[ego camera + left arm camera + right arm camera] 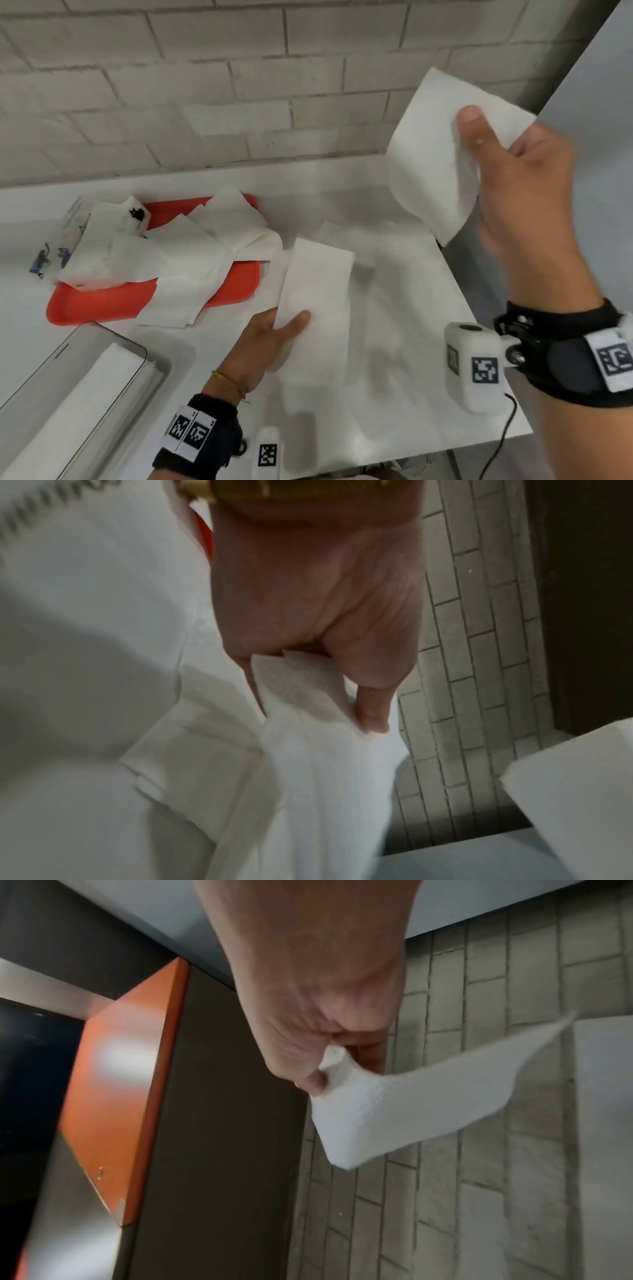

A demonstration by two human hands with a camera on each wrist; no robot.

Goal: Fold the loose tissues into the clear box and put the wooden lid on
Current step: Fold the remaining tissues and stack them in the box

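My left hand pinches the near end of a long folded tissue over the middle of the white table; in the left wrist view the thumb and fingers clamp the same folded tissue. My right hand is raised at the right and grips a second white tissue in the air, which the right wrist view shows as a tissue pinched at its corner. The clear box stands at the lower left with flat tissues inside. No wooden lid is in view.
A red tray at the left carries a heap of loose tissues and a torn tissue packet. A brick wall runs behind the table. The table's right edge lies below my right hand.
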